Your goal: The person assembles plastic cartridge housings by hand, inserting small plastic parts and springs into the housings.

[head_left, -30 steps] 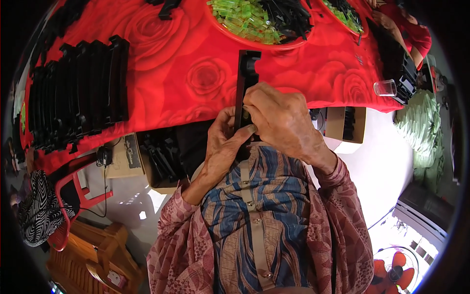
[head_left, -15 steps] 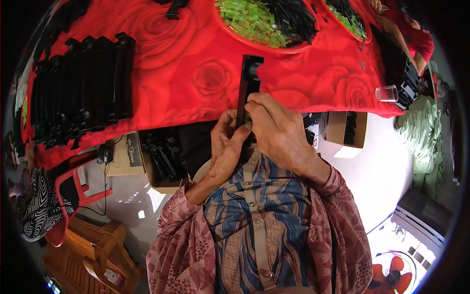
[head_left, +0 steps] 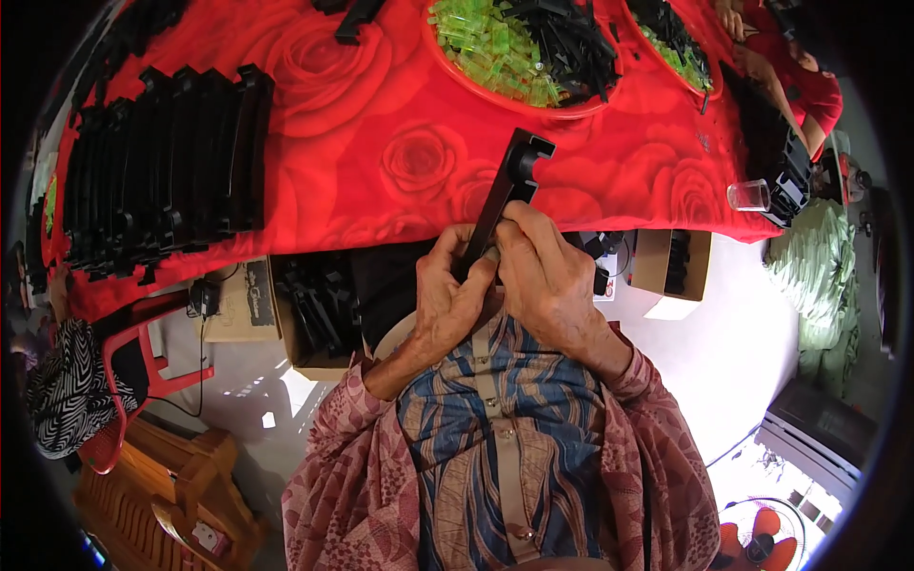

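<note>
Between my two hands, just off the table's near edge, I hold a long black plastic part (head_left: 505, 190) with a hooked, notched far end. It slants up and to the right. My left hand (head_left: 447, 290) is closed round its lower left side. My right hand (head_left: 547, 276) pinches it from the right, fingers bent over the part. The fingertips meet near its lower end, and whatever small piece may be between them is hidden. Beyond lies an orange-rimmed basin (head_left: 571, 112) with green translucent pieces (head_left: 495, 52) and black strips (head_left: 571, 48).
Rows of similar black parts (head_left: 171, 162) lie at the left of the red rose-patterned cloth (head_left: 333, 143). A clear cup (head_left: 749, 196) rests near the right corner. Under the table stand cardboard boxes (head_left: 666, 262). A co-worker's arm (head_left: 771, 76) reaches in at upper right.
The black part's far end has tilted to the right and come lower. Both hands have shifted slightly, still gripping it, and the whole view has moved a little.
</note>
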Tool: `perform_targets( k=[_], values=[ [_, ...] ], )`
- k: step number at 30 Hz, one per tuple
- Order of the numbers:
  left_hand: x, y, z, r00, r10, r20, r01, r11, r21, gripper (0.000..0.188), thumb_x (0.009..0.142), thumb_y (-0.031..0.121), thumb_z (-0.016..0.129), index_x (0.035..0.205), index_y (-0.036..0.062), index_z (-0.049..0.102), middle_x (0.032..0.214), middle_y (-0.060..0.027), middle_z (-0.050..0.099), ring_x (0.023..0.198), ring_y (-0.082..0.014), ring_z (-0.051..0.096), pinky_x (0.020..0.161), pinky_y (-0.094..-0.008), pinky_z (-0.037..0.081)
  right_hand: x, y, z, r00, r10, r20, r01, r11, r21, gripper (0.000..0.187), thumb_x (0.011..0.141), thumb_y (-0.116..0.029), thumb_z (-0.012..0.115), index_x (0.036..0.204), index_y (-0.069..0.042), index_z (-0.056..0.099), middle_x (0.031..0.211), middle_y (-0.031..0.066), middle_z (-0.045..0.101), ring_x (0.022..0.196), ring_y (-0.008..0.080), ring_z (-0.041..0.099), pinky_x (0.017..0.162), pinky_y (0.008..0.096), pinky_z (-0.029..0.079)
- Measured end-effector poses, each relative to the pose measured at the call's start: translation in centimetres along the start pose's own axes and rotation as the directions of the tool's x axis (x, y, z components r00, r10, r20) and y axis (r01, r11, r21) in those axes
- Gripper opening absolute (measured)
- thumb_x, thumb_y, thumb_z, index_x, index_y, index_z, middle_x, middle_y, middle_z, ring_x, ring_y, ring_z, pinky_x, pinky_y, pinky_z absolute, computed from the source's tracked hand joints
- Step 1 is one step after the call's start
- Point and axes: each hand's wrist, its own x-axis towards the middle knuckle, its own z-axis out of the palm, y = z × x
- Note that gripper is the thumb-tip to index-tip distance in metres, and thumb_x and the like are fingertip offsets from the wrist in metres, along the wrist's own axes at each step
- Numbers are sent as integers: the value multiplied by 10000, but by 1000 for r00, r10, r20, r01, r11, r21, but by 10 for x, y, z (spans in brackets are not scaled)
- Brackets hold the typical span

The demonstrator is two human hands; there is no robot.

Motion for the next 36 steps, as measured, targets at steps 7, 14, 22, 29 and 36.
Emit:
perform_targets(
  k=[7, 14, 22, 29, 36],
  values=[
    [8, 19, -17, 967, -144, 211, 110, 980, 163, 195, 885, 89, 608, 1008, -61, 589, 801, -122, 696, 753, -97, 644, 650, -260, 497, 8, 11, -38, 988, 117, -105, -92, 972, 216, 264, 713, 68, 692, 974, 46, 657, 953, 142, 645, 717, 280, 651, 578, 341, 541],
    [15, 31, -39, 912, -163, 377, 20, 934, 356, 234, 883, 144, 618, 1007, -52, 583, 653, -92, 565, 556, -107, 472, 500, -313, 394, 39, 29, -61, 976, -131, 173, 101, 980, 173, 236, 747, -38, 716, 958, 24, 631, 973, 142, 624, 857, 303, 594, 746, 401, 478],
    [20, 38, -43, 845, -186, 502, -103, 864, 493, 245, 881, 160, 613, 967, -53, 528, 647, -198, 534, 524, -248, 516, 514, -394, 399, 29, 42, -34, 750, -254, 611, 75, 950, 302, 238, 855, -143, 641, 1033, -7, 562, 942, 160, 598, 895, 350, 607, 784, 456, 484],
    [14, 42, -44, 821, -194, 536, -304, 647, 700, 281, 878, 135, 532, 1107, -26, 502, 773, -243, 588, 778, -449, 579, 713, -512, 435, 15, 45, -18, 683, -197, 703, -134, 913, 385, 302, 838, -122, 621, 1083, 37, 545, 854, 151, 556, 794, 329, 582, 697, 453, 466],
    [12, 47, -43, 770, -313, 556, -294, 600, 744, 298, 850, 124, 548, 1105, -24, 508, 777, -254, 586, 798, -436, 593, 714, -505, 438, 11, 31, -16, 619, -112, 777, -291, 887, 360, 192, 843, -92, 597, 996, 1, 528, 884, 174, 582, 794, 386, 600, 698, 484, 455]
  ],
)
